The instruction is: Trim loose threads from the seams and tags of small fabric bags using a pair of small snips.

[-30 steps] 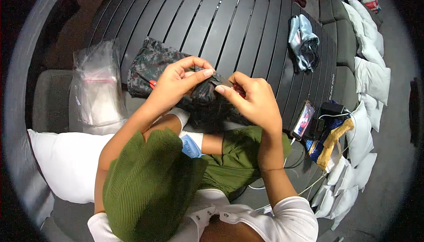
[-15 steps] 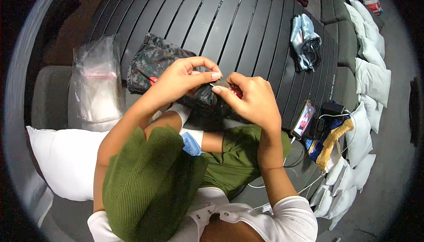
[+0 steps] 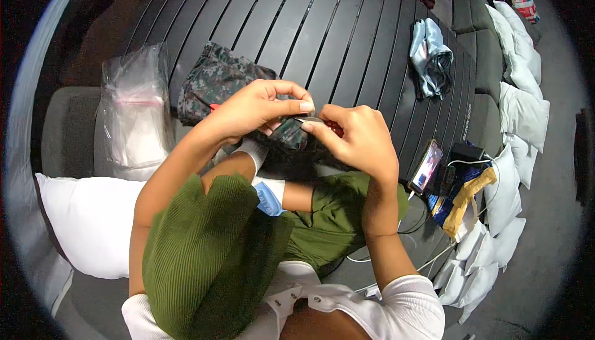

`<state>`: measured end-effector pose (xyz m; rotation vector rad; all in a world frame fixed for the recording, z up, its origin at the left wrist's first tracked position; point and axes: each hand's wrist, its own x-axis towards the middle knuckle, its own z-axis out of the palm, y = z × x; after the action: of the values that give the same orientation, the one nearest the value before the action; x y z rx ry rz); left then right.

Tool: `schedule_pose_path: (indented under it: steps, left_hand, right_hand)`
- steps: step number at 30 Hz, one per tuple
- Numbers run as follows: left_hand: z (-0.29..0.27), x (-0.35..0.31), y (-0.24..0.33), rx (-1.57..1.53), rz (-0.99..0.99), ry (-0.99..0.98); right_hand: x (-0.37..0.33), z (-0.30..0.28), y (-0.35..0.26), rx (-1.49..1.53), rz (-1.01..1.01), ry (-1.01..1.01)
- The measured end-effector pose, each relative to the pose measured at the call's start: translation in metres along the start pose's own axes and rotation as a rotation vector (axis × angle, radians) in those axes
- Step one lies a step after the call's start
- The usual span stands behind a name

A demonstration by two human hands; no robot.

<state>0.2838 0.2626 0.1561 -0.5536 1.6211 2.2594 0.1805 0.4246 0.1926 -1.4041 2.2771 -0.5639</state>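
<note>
Above my crossed legs, my left hand pinches a dark green camouflage cloth between thumb and fingers. The cloth's wider part lies on the slatted table to the left, and another fold hangs below my hands. Close beside it on the right, my right hand is closed around a small, slim, silvery tool with a red part. Its pale tip meets the cloth near my left fingertips. The fingers hide most of the tool, so its exact kind does not show. A red spot lies by my left wrist.
A black slatted table is in front. Clear plastic bags and a white pillow sit left. At right are folded light-blue satin cloth, a lit phone on a cable, a black adapter and several small white pillows.
The cloth fold under my hands has shifted and spread slightly, showing more of its camouflage pattern. My right hand has moved very slightly right; my left hand stays nearly in place.
</note>
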Motion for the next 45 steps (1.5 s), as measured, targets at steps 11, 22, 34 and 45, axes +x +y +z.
schedule_pose_path:
  steps: [11,22,34,45]
  left_hand:
    - [0.0,-0.005,0.001,-0.237,-0.038,-0.036]
    - [0.001,-0.008,0.004,-0.271,-0.023,0.014]
    - [-0.005,-0.003,-0.012,-0.103,-0.064,-0.087]
    - [-0.004,-0.012,-0.007,-0.262,-0.038,-0.018]
  right_hand:
    - [-0.009,-0.03,0.042,0.525,0.058,-0.056]
    - [0.021,0.022,0.037,1.019,-0.083,-0.231]
    - [0.02,0.014,0.03,1.008,-0.037,-0.038]
    - [-0.011,-0.013,0.002,0.375,0.1,0.156]
